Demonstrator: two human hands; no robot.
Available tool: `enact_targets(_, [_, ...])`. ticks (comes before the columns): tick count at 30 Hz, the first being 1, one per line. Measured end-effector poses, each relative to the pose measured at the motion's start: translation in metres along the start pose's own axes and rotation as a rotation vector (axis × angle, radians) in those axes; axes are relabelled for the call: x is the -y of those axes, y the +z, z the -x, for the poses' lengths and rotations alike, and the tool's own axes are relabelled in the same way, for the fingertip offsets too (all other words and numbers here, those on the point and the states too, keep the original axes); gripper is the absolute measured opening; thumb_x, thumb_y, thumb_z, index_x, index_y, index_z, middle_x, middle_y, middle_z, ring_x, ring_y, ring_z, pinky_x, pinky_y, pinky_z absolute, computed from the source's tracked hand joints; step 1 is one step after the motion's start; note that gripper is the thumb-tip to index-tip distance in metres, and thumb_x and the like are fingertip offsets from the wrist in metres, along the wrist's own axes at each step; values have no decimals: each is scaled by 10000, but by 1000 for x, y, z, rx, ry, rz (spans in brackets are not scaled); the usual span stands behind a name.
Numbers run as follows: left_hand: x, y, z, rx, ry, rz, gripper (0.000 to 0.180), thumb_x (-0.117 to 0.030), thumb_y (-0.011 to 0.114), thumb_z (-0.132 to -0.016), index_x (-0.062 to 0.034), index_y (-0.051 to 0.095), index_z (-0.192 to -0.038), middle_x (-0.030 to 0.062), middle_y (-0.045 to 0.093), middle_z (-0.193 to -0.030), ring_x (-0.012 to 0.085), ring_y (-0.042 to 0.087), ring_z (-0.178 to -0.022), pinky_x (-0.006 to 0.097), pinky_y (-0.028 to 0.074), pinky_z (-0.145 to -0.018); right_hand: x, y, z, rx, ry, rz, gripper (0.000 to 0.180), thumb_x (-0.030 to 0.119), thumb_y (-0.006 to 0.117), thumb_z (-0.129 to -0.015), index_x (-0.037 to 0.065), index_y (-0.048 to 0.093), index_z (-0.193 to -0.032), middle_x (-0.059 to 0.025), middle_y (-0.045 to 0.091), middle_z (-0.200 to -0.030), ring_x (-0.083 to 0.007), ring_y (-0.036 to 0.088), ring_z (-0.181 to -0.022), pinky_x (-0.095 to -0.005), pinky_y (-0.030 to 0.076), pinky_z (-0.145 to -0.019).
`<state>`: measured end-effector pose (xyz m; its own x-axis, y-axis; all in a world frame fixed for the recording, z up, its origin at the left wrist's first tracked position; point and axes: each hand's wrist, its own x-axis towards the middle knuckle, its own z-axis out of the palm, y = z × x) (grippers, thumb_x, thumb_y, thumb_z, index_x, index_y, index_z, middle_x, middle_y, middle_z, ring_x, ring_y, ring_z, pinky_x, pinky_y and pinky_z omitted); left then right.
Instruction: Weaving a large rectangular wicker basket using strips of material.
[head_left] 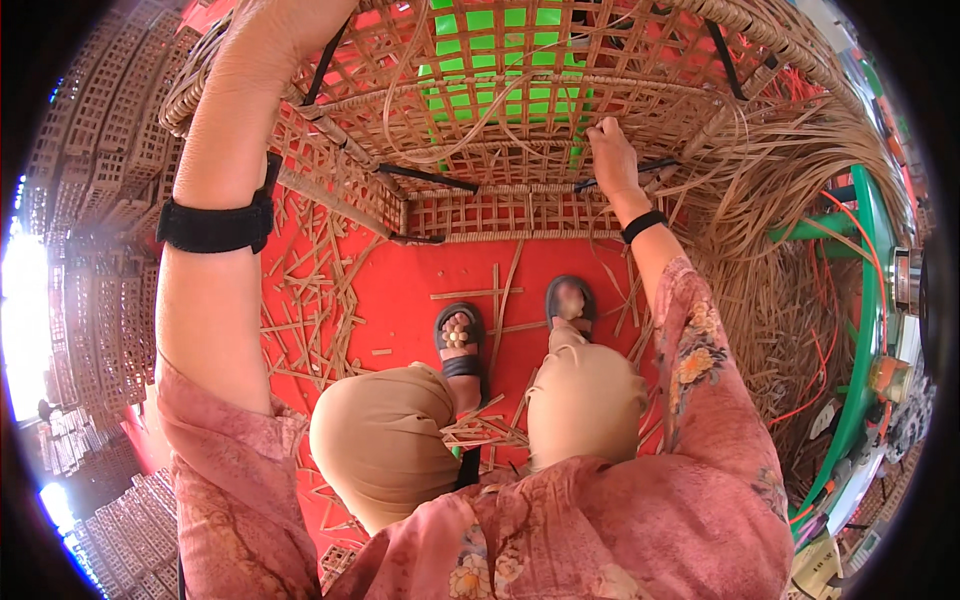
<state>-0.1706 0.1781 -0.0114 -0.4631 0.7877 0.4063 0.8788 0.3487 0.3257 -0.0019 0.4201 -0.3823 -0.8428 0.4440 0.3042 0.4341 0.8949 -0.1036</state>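
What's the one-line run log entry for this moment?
left hand: gripping rattan basket rim | right hand: pinching rattan strip at weave | cut strips on red floor

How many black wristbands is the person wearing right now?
2. One wide black wristband wraps the left forearm, raised at the picture's left by the woven basket frame. One narrow black wristband circles the right wrist, just below the right hand on the weave.

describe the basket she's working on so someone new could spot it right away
Start at the red floor littered with cane offcuts. Above the sandalled feet stands an open-lattice woven basket, gripped by the left hand and right hand. Unlike the finished stacks, loose strands trail from it.
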Motion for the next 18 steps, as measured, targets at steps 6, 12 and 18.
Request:
enact_targets(6, [5, 2, 0, -9, 53, 12, 695, -596, 393, -930, 12, 667, -1125, 224, 638, -1170, 312, 587, -1114, 403, 418, -993, -20, -2, -3, 40, -191, 59, 144, -18, 638, -808, 35, 573, -925, -109, 445, -966, -285, 515, -881, -391, 504, -680])
enact_targets(12, [-5, -2, 7, 11, 16, -29, 668, -581, 403, -936, 5, 667, -1116, 202, 648, -1156, 306, 596, -1081, 396, 422, -978, -9, -2, 3, -289, -189, 19, 106, 35, 670, -782, 75, 634, -873, -82, 479, -907, -263, 523, -897, -399, 499, -778])
enact_targets(18, [0, 3, 8, -40, 114, -64, 624, -543, 378, -963, -12, 671, -1109, 193, 651, -1156, 300, 596, -1084, 401, 423, -977, -1, 22, 2, -306, -61, -79, 71, 59, 675, -800, 77, 666, -868, -73, 488, -883, -266, 524, -888, -394, 490, -774])
